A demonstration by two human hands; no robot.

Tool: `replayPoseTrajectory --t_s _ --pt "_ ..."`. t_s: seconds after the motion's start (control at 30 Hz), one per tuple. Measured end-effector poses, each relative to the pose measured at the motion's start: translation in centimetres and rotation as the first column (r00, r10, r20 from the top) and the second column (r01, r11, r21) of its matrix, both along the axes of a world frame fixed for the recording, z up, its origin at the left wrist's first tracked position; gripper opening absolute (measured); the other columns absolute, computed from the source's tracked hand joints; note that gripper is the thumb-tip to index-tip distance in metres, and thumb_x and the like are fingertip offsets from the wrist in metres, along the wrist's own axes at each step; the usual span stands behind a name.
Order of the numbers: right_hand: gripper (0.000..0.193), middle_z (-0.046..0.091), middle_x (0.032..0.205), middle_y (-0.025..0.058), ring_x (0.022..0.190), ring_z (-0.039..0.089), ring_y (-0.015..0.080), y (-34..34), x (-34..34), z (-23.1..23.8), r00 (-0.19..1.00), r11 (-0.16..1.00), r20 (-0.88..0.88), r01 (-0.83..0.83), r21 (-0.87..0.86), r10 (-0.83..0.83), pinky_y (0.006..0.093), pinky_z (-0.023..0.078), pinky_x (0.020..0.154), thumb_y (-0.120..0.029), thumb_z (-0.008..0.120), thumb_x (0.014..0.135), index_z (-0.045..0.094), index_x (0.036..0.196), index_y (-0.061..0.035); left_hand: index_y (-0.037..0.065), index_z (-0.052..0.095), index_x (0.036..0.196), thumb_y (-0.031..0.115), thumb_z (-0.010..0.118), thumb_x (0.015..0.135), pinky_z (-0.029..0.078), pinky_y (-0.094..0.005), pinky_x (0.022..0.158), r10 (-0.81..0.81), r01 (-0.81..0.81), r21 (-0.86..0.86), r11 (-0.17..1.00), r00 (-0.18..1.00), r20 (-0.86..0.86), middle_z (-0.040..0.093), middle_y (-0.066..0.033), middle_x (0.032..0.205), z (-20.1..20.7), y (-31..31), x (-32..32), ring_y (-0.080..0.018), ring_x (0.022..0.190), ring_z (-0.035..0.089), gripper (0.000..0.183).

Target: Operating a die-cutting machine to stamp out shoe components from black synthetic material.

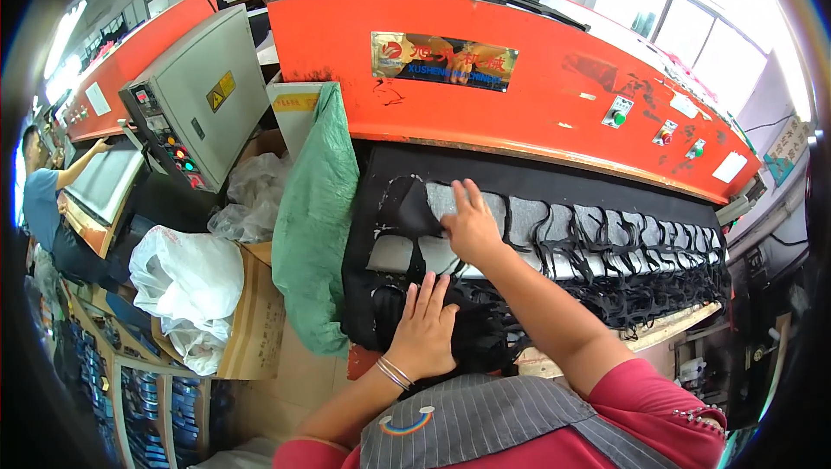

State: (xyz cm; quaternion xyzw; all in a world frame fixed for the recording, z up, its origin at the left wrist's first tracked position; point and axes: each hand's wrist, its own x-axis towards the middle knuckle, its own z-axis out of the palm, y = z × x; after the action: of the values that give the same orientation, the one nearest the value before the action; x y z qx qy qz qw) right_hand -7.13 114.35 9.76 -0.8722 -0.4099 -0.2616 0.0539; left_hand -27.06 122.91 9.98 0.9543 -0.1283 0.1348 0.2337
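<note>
Black cloth lies beneath the fingers of both hands. The left hand is palm down, its fingers slightly apart; the right hand reaches farther forward, two fingers straight, thumb apart. To their left are the cloth's edge and one green sack. Beyond the fingers, bare cloth gives some room before one orange machine with three round buttons.

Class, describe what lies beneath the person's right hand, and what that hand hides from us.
Around the right hand, grey patches show between black strips. Whatever lies directly beneath the hand is covered, so whether it touches anything there cannot be told.
</note>
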Motion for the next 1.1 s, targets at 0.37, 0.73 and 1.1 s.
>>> replayPoseTrajectory --t_s 0.37,0.73,1.1 --pt "0.04 0.069 0.095 0.0102 0.091 0.063 0.0241 2.2 1.2 4.2 0.193 0.923 -0.967 -0.374 0.084 0.166 0.0379 0.049 0.077 -0.041 0.064 0.086 0.068 0.104 -0.0056 0.001 0.055 0.111 0.027 0.074 0.054 0.033 -0.0445 0.096 0.105 -0.107 -0.104 0.989 0.994 -0.024 0.051 -0.0211 0.121 -1.5 1.1 -0.5 -0.035 0.114 0.048 0.065" --pt "0.032 0.064 0.105 0.0169 0.091 0.061 0.0259 12.4 11.8 -6.1 0.072 0.742 -0.997 0.67 0.031 -0.023 0.0383 0.048 0.08 -0.019 0.068 0.082 0.064 0.106 0.0026 0.003 0.054 0.113 0.029 0.079 0.049 0.032 -0.0456 0.1 0.146 -0.129 -0.15 0.98 0.984 0.106 0.052 -0.0165 0.117 -3.7 1.3 -1.7 -0.0339 0.116 0.047 0.073" --pt "0.036 0.064 0.114 0.0173 0.104 0.061 0.0286 12.4 13.6 -9.0 -0.006 0.682 -0.999 0.731 0.031 0.052 0.0394 0.046 0.091 -0.014 0.065 0.083 0.06 0.114 0.0051 0.004 0.055 0.113 0.019 0.067 0.056 0.03 -0.0451 0.103 0.182 -0.159 -0.161 0.974 0.974 0.136 0.053 -0.016 0.119 -4.5 0.0 -3.3 -0.0332 0.118 0.047 0.06"
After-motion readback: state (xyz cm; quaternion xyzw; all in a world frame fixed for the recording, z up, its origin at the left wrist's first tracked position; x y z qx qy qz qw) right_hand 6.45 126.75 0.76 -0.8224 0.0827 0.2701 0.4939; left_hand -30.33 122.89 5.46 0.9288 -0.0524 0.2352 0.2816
